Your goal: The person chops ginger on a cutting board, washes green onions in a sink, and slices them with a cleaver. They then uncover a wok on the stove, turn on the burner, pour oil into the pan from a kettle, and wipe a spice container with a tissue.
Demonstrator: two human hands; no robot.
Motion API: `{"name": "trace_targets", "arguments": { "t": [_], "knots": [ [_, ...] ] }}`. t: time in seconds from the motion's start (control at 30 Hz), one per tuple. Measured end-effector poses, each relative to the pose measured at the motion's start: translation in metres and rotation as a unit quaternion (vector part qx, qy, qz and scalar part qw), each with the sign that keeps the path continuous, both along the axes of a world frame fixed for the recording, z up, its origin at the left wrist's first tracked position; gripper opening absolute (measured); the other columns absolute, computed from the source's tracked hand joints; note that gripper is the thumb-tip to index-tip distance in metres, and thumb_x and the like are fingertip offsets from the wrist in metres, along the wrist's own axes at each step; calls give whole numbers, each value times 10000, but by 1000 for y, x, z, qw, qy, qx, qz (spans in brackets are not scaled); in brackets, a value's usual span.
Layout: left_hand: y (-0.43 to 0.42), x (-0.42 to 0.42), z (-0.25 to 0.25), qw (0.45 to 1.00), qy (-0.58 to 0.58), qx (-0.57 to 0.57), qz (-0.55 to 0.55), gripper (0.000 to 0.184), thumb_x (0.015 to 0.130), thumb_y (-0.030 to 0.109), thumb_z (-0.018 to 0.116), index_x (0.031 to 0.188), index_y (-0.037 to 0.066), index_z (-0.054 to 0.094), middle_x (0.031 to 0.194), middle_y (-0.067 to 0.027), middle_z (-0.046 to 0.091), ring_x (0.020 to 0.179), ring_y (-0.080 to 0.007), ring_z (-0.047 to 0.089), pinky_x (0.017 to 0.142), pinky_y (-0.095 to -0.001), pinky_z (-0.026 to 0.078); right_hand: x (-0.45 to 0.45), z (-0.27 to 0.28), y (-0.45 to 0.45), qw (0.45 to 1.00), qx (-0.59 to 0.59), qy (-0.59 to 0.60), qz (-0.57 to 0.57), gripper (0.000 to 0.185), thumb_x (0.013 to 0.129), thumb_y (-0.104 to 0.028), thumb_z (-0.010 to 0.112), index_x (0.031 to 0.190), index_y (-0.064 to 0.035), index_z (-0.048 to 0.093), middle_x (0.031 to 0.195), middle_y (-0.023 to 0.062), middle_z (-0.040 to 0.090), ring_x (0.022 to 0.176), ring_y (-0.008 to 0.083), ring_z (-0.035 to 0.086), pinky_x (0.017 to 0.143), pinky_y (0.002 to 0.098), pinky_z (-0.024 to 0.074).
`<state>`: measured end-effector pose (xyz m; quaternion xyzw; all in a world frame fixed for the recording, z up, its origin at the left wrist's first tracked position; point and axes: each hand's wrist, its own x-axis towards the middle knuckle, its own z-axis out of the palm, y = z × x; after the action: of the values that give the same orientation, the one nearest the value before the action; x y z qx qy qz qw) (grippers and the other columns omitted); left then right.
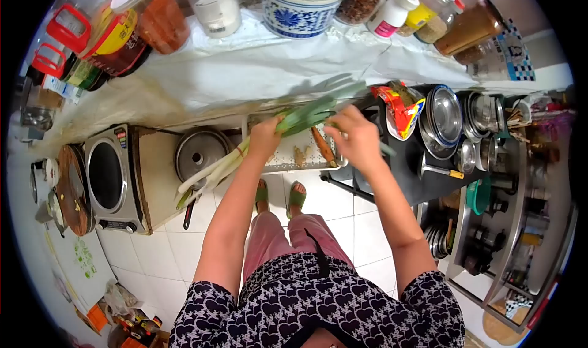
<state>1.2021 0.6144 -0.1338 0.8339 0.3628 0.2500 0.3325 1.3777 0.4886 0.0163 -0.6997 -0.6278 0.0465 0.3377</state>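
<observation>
My left hand (264,138) is closed around a bunch of green onions (229,166), above the tray. Their white stalks slant down to the left and the broad green leaves spread to the upper right. Beside the leaf ends is my right hand (356,141), its fingers curled and pinched together. A thin green strip shows past its far side, seemingly a leaf, but what lies between the fingers is hidden. Below, a carrot (323,147) and some ginger (301,156) lie in the white tray (278,162).
A lidded pan (199,155) stands left of the tray, with an induction cooker (108,179) and a round chopping board (75,189) farther left. To the right are a red packet (398,112), metal bowls (443,112) and a cleaver (442,171). Several jars (160,23) line the back ledge.
</observation>
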Motion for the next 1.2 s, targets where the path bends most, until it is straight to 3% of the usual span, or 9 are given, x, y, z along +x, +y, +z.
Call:
{"name": "trace_targets", "arguments": {
  "t": [0.13,0.2,0.47,0.7,0.73,0.77,0.83,0.93,1.2],
  "knots": [
    [-18,-3,-1,996,6,7,-89,347,691,34,640,1034,85,639,919,-144,645,834,-328,609,711,-406,488,-19,-50,26,982,-8,-180,51,105,700,-140,648,783,-75,644,830,21,571,906,222,553,598,298,498],
    [-26,-5,7,994,26,16,-101,326,689,32,631,1011,83,638,897,-140,644,831,-326,607,707,-406,487,-23,-83,32,944,-146,-278,100,106,698,-162,633,769,-85,645,828,29,584,993,213,519,603,295,493],
    [-30,-8,-7,981,65,24,-180,357,663,-17,588,1004,77,634,838,-151,630,784,-353,593,689,-418,476,-22,-117,17,924,-191,-275,184,68,741,-160,589,767,-98,599,739,56,615,747,225,618,578,346,481],
    [-27,-8,-3,996,-74,7,-50,385,646,-78,559,980,86,658,892,-149,648,798,-317,629,667,-348,489,-35,-140,18,993,-109,12,53,159,872,-191,481,767,-76,511,590,47,558,519,235,564,482,357,450],
    [-27,-9,-2,995,-97,-3,-24,373,665,-72,564,988,89,657,908,-150,650,794,-308,639,653,-329,492,-33,-141,19,934,-113,322,-105,202,885,-220,468,753,-70,502,576,42,531,495,204,524,460,338,413],
    [-25,-10,-1,995,-97,-3,-23,373,665,-72,564,988,89,657,908,-150,650,794,-308,639,653,-329,492,-29,-142,19,759,-104,592,-249,246,898,-248,456,738,-65,493,561,37,505,470,174,484,439,319,376],
    [-19,-10,14,993,-82,-62,54,284,718,-12,586,963,111,661,872,-113,658,811,-308,626,686,-359,498,-2,-115,16,572,68,772,-269,263,917,-266,429,728,-86,461,548,-14,379,457,108,351,428,256,307],
    [-13,-2,-6,993,-46,-102,41,301,740,34,626,1021,141,645,883,-117,654,810,-309,618,690,-356,499,16,-67,3,566,115,791,-202,232,928,-236,411,734,-108,415,566,-45,259,477,74,247,426,240,222],
    [-30,29,-38,975,203,79,-45,635,747,231,723,1303,146,429,1120,-119,578,1047,-335,523,915,-503,389,30,-79,-44,635,197,693,-278,316,942,-341,519,747,-118,408,642,-25,339,546,97,353,493,250,321]
  ]
}}
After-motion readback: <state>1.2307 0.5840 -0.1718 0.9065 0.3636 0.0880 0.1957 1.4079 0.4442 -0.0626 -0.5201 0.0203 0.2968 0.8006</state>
